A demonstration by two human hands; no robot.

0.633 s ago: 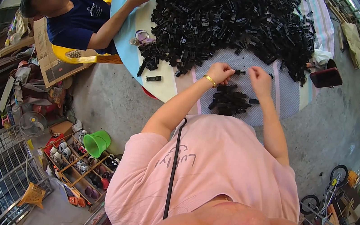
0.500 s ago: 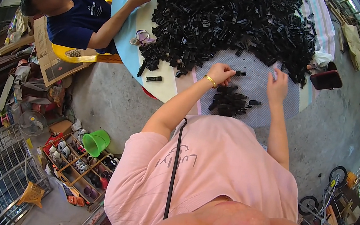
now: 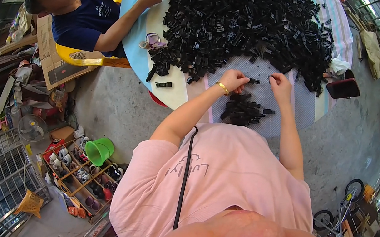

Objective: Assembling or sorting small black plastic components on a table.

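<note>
My left hand (image 3: 233,81), with a gold bracelet at its wrist, pinches a small black plastic clip-like part (image 3: 254,81) that points to the right. Just right of it, my right hand (image 3: 281,90) is closed, thumb and fingertips together. A tiny dark bit (image 3: 271,77) shows at those fingertips, too small to name. Below the left hand lies a small heap of similar black parts (image 3: 240,111) on a grey patterned mat (image 3: 297,108). Beyond both hands spreads a large pile of black parts (image 3: 245,25).
At the left, a co-worker in a dark blue shirt (image 3: 86,14) sits at the table, both hands raised around a small dark part. A phone (image 3: 343,88) stands at the right edge. Tape rolls (image 3: 152,40) and one loose black part (image 3: 163,85) lie at the left.
My right hand has moved left toward the left hand, and its spread fingers have closed into a pinch. My left hand keeps its hold on the black part.
</note>
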